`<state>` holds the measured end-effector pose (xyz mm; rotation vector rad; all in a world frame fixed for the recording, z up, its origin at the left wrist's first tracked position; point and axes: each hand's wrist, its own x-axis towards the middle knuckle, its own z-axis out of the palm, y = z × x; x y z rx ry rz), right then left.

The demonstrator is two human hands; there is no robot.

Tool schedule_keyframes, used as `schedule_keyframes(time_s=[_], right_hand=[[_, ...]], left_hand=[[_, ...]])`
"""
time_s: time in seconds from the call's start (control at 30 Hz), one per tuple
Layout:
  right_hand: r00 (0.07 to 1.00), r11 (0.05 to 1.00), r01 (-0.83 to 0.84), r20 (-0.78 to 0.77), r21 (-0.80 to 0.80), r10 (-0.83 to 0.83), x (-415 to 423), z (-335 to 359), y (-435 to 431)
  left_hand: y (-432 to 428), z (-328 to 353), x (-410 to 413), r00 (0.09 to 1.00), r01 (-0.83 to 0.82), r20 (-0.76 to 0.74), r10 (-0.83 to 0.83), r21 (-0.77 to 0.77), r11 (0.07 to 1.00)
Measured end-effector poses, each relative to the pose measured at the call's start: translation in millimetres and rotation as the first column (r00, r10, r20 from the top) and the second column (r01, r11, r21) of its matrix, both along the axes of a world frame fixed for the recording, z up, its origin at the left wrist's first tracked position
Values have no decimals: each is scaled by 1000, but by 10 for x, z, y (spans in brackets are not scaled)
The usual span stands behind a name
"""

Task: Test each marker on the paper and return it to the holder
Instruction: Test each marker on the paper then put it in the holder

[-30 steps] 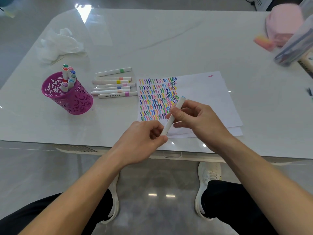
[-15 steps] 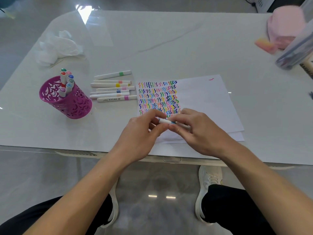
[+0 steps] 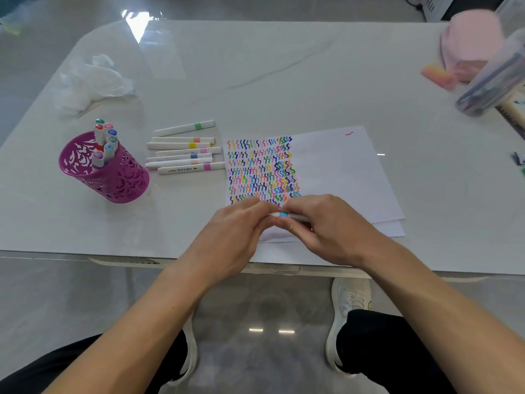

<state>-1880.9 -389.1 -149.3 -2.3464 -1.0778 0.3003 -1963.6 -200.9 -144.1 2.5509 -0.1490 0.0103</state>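
A white marker with a blue band (image 3: 282, 215) lies level between my two hands, just above the near edge of the paper (image 3: 335, 169). My left hand (image 3: 237, 237) pinches its left end and my right hand (image 3: 321, 223) grips the barrel; most of the marker is hidden by fingers. The paper's left part is filled with rows of coloured squiggles. A purple cut-out holder (image 3: 105, 172) at the left holds several capped markers. Several white markers (image 3: 184, 153) lie in a row between holder and paper.
Crumpled clear plastic (image 3: 91, 83) lies at the back left. A pink object (image 3: 468, 44), a small orange-pink block (image 3: 436, 75) and a clear case of pens (image 3: 491, 83) sit at the back right. The table's front edge runs under my wrists.
The marker swung from upright-tilted in my right hand to level. Both hands came together on it and lowered toward the paper's near edge.
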Motion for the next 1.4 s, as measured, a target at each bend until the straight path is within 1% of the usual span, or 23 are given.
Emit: schedule_keyframes(time_s=[0.07,0.17,0.23,0.3,0.37,0.47,0.53,0.63,0.73,0.8,0.83,0.93,1.03,1.17,1.23,1.3,1.4], right_hand=[[1000,1000,9,-21,21,-8,-5,-17,17],[994,989,77,-83,123,-67,-4,-26,53],[980,967,177,-120,184,-156,13,-2,74],[959,940,253,-187,228,-212,25,47,88],[950,921,271,-233,281,-208,16,98,105],[938,898,292,-281,329,-202,-9,154,116],[917,877,320,-350,359,-192,-13,181,116],[875,850,340,-467,402,-129,-24,207,117],[816,809,390,-571,439,-84,-17,216,105],[786,779,440,-611,446,-94,16,225,76],[789,781,446,-605,437,-112,39,227,57],[820,846,395,-553,359,-148,81,187,35],[835,901,325,-535,288,-130,58,125,48],[849,941,256,-518,222,-109,37,69,47],[834,939,265,-540,220,-109,31,72,52],[814,925,295,-570,241,-111,29,84,68],[763,870,392,-634,300,-126,23,103,104]], left_hand=[[-7,8,3,999,-43,4,43,-28,999],[-17,26,20,981,-196,-23,194,-150,969],[-24,44,31,954,-299,-64,293,-271,915],[-30,60,38,931,-363,-110,348,-381,850],[-31,64,42,924,-381,-135,359,-412,828],[-35,73,37,936,-351,-141,321,-384,854],[-44,98,28,952,-306,-134,276,-370,877],[-62,118,9,966,-255,-127,224,-342,905],[-47,97,5,974,-228,-65,218,-265,937],[-18,93,11,975,-222,-11,224,-191,956],[1,89,17,974,-222,5,225,-162,962],[33,66,21,984,-173,38,177,-87,981],[14,31,2,996,-83,37,84,-13,996],[9,12,0,999,-49,24,47,90,995],[20,6,-1,999,-46,2,46,86,995],[20,4,-1,998,-59,2,59,38,998],[-16,56,7,987,-159,12,162,-131,979]])
